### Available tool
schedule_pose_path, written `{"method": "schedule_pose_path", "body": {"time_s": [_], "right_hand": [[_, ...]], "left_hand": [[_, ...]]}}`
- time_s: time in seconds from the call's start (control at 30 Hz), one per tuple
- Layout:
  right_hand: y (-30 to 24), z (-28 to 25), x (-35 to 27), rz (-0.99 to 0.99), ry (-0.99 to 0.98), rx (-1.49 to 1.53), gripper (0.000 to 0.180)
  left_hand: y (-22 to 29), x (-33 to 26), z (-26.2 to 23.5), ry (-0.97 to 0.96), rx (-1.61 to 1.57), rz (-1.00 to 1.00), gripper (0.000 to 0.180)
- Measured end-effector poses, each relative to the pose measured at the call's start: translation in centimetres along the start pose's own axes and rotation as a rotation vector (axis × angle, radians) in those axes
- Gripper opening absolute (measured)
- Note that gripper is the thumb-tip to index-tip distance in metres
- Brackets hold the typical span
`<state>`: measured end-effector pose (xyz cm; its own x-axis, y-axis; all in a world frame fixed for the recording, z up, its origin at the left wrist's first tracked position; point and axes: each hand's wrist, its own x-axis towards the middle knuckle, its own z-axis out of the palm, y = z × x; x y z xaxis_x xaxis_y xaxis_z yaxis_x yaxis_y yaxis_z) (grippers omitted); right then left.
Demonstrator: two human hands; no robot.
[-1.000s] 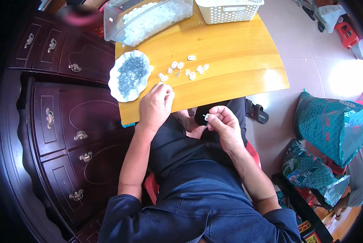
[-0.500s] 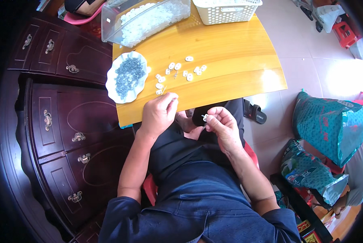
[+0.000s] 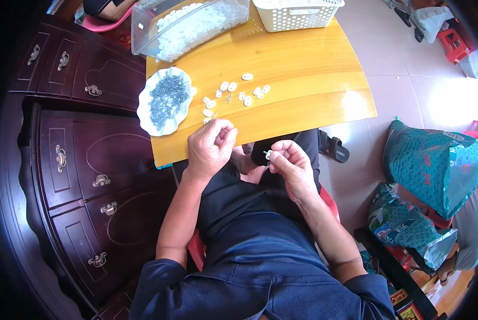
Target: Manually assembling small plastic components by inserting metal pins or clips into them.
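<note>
My right hand (image 3: 292, 166), above my lap, pinches a small white plastic piece (image 3: 269, 154) with a short metal pin or screw sticking out of it. My left hand (image 3: 211, 146) is curled closed at the table's near edge; what its fingers hold, if anything, is hidden. Just beyond that hand, several small white oval pieces with two dark holes (image 3: 248, 101) lie scattered on the wooden table (image 3: 303, 69). A small metal screw-like bit (image 3: 229, 100) lies among them. Left of these, a white scalloped dish (image 3: 145, 109) holds many small dark metal screws or pins (image 3: 168, 101).
A clear bin (image 3: 139, 32) of whitish plastic pieces and a white perforated basket (image 3: 297, 20) stand at the table's far side. Dark wooden drawers (image 3: 95, 149) flank the left. Teal sacks (image 3: 431, 160) stand on the floor at right, near another person (image 3: 475, 229).
My left hand has turned slightly and its fingers have shifted a little. My right hand still pinches the white piece, almost unmoved. The whole view has shifted slightly.
</note>
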<state>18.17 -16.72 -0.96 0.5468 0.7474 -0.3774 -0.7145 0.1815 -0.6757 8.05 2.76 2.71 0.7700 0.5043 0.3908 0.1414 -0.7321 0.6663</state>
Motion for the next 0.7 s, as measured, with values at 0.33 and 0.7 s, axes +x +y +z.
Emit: {"method": "schedule_pose_path", "body": {"time_s": [0.33,0.7], "right_hand": [[-0.3,0.3,-0.2,-0.005,-0.041,0.019,0.012],[-0.5,0.4,-0.3,-0.002,-0.039,0.026,0.012]], "left_hand": [[1.7,-1.3,0.5,-0.036,-0.357,-0.024,0.014],[1.7,-1.7,0.8,-0.125,-0.664,-0.183,0.021]]}}
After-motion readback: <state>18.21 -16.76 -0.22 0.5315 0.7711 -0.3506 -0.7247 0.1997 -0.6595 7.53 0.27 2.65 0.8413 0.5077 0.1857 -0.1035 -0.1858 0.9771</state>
